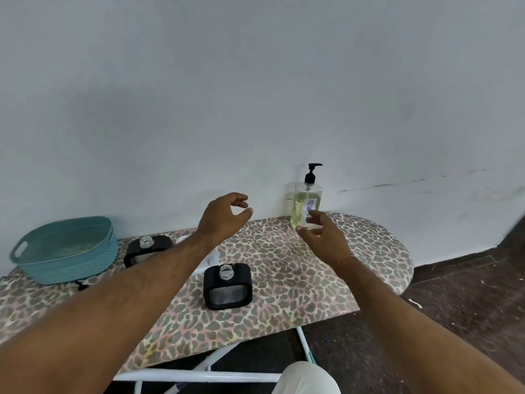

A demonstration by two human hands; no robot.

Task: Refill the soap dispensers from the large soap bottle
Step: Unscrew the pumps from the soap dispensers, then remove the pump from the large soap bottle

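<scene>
Against a pale grey wall, a leopard-print ironing board carries soap containers and a teal basket.

The large pump bottle, nearly full of pale yellow liquid, stands upright at the board's far edge; its white label reads partly "DISH". Two black soap dispensers stand uncapped, contents unclear. The right hand, fingers loosely spread, reaches just before the bottle; contact cannot be told. The left hand hovers, loosely curled, holding nothing.
</scene>
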